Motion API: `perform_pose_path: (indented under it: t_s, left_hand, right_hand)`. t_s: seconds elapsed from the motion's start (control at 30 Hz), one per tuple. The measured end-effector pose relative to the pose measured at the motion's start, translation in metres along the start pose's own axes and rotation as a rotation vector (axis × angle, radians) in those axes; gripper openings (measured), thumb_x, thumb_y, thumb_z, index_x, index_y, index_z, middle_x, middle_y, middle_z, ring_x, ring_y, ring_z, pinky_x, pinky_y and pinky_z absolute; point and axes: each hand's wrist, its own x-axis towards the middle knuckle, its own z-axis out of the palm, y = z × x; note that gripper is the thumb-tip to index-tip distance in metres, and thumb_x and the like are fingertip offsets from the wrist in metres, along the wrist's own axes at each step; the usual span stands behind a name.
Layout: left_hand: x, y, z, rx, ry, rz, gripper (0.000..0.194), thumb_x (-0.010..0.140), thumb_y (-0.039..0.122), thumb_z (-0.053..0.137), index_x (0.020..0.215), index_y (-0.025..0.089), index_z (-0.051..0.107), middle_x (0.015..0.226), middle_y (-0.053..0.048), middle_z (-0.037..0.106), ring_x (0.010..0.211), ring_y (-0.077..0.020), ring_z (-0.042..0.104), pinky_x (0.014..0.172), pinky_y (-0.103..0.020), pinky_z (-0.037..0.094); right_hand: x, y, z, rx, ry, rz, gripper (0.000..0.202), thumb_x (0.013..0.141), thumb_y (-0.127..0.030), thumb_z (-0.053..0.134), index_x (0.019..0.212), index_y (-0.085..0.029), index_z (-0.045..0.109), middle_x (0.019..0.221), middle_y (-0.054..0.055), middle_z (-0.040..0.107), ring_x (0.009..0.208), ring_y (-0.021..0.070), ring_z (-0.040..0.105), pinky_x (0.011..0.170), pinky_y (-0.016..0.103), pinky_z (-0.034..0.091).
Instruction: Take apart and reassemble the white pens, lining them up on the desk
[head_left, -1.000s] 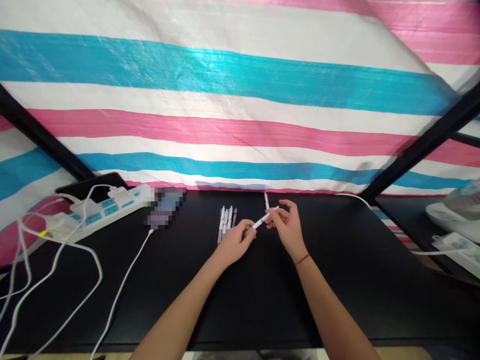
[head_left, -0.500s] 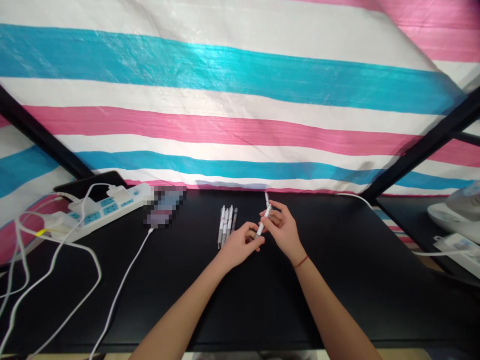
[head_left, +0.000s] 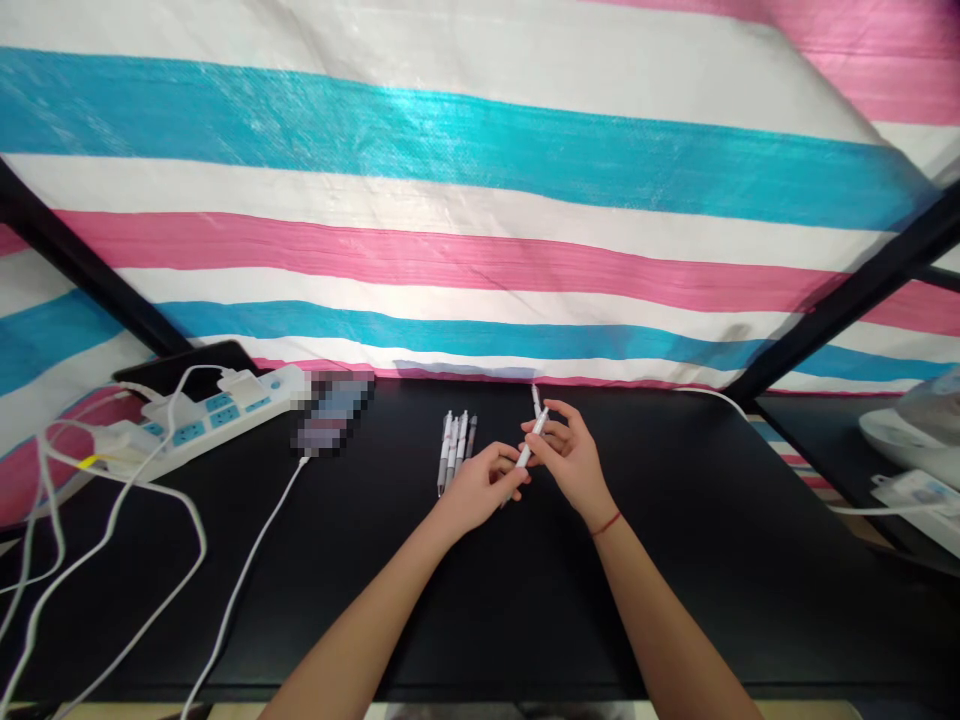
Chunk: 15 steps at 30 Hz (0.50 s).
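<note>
A white pen (head_left: 531, 442) is held slantwise between both hands above the desk. My left hand (head_left: 484, 488) pinches its lower end, and my right hand (head_left: 571, 455) grips the upper part between thumb and fingers. Just left of my left hand lie several white-and-grey pens (head_left: 451, 450) side by side, with a darker pen (head_left: 471, 436) at their right. Behind my right hand another white pen (head_left: 536, 398) lies on the desk, its near end hidden by the fingers.
The black desk (head_left: 675, 600) ends at a striped sheet (head_left: 480, 240). At the left are a white power strip (head_left: 225, 420) with plugs, looping white cables (head_left: 199, 520) and a blurred-out phone (head_left: 334, 412). A white device (head_left: 922, 505) sits on a surface at the right.
The white pen in my hands shows more of its length, and its lower end now sits within my left fingers. The pens on the desk stay where they were.
</note>
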Motion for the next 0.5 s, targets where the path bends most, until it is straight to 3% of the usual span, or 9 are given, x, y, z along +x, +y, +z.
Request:
perform_pose_path:
  t_s: [0.5]
  left_hand:
    - [0.0005,-0.0004,0.0037,-0.021,-0.005,-0.021,0.03,0.081,0.043,0.055,0.098,0.019,0.05,0.091,-0.007,0.067,0.067,-0.0148,0.065,0.063,-0.027,0.047]
  right_hand:
    - [-0.0006,-0.0029,-0.0035,-0.008,-0.036,0.025,0.047,0.069,-0.035,0.072,0.108,-0.021,0.049,0.092,0.007,0.068,0.073,0.0211,0.068,0.056,0.031,0.057]
